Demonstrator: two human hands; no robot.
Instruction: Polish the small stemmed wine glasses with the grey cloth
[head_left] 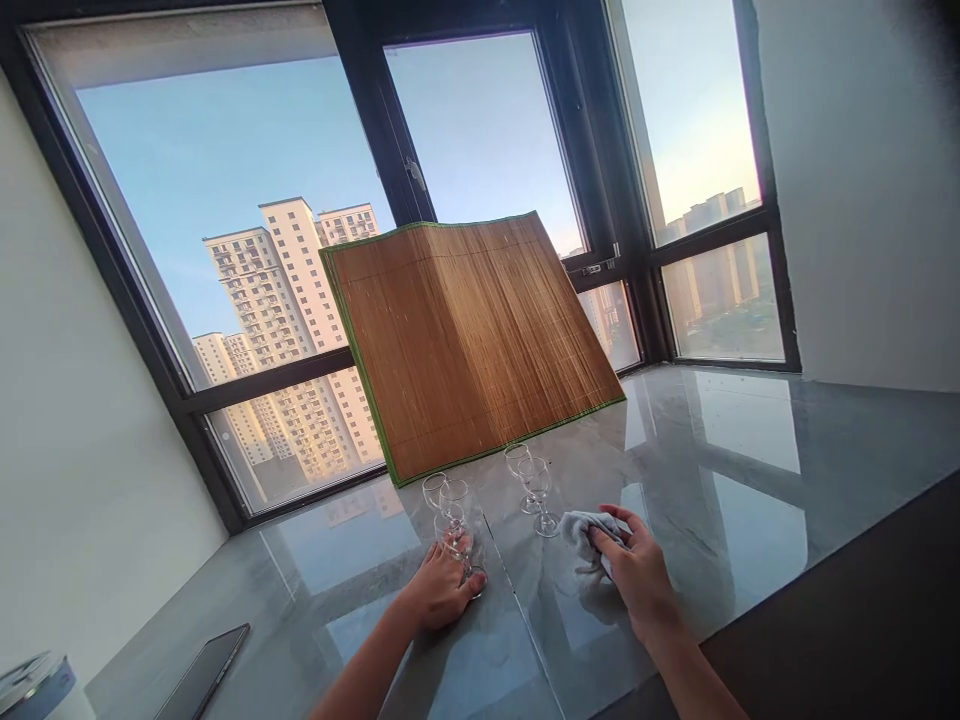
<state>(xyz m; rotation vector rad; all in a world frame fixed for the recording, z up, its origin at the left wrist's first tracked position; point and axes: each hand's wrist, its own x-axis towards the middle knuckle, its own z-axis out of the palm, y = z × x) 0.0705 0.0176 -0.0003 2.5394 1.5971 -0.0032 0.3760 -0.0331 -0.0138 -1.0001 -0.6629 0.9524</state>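
Note:
My left hand point(442, 588) is low on the stone-look surface, its thumb and fingers closed about the foot of a small clear wine glass point(463, 545). Just behind that glass stand two more stemmed glasses point(435, 490), partly overlapping it from here. To the right, another pair of clear wine glasses point(538, 490) stands upright. My right hand point(637, 565) grips a crumpled grey cloth point(585, 540), bunched between thumb and fingers, close to the front glass of that pair. The cloth appears to hang just over or on the surface; I cannot tell which.
A brown bamboo mat point(480, 350) with green edging leans against the windows behind the glasses. At the lower left lie a dark phone point(202, 675) and a white lidded container point(41, 690). The glossy grey surface point(750, 470) ends at a front edge on the right.

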